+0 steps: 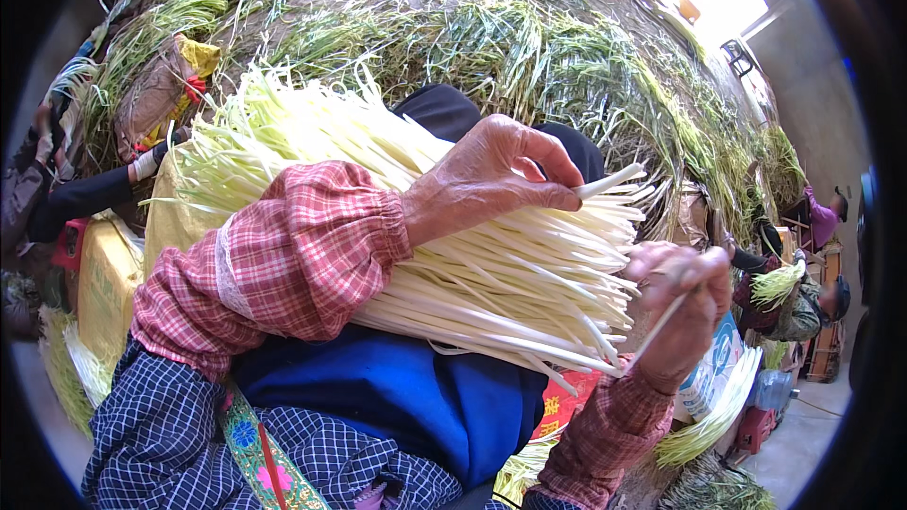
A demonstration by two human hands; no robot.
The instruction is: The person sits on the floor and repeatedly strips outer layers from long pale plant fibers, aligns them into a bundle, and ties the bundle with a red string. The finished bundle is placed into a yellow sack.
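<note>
A thick bundle of pale yellow-white stalks (496, 283), apparently blanched garlic shoots, lies across my lap over a blue apron (397, 397). Its white ends point right; its leafy ends reach the upper left. Above the bundle, my left hand (496, 173) pinches the white end of one stalk (613, 180) between thumb and forefinger. Beside the white ends is my right hand (680, 304), blurred. A thin pale strand (659, 333) runs from its fingers down towards the lower stalks. Whether that strand is a whole stalk or a peeled piece, I cannot tell.
Green leaf waste (517, 49) covers the floor ahead. At left are a yellow sack (106, 283) and a co-worker's gloved hand (149, 161). On the right, another person (801, 304) is near a bunch of shoots (778, 283). More shoots (716, 404) lie by a white sack (716, 361).
</note>
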